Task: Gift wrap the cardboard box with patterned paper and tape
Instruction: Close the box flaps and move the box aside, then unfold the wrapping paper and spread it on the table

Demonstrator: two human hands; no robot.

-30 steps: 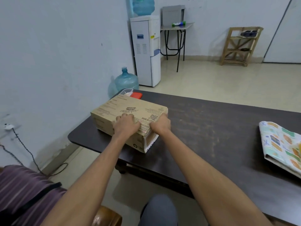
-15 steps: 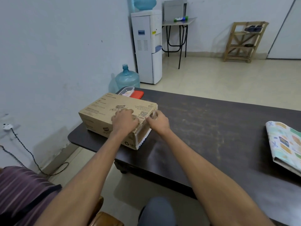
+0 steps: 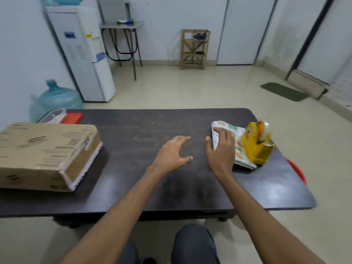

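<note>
Resting on one folded patterned paper [image 3: 240, 147], right hand [image 3: 221, 149] flat; left hand [image 3: 171, 156] spread, empty; one cardboard box [image 3: 47, 155] apart.

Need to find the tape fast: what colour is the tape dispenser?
Yellow; the tape dispenser shows clearly in the head view, resting on the patterned paper.

- The cardboard box [image 3: 47, 155]: brown, printed with dark text, closed, lying flat on the left of the dark table, its near-right end face edged in white.
- The patterned paper [image 3: 239, 147]: folded, pale with coloured motifs, lying flat on the right, well apart from the box.
- The tape dispenser [image 3: 257, 144]: yellow, holding a roll, standing on the paper's right part.
</note>
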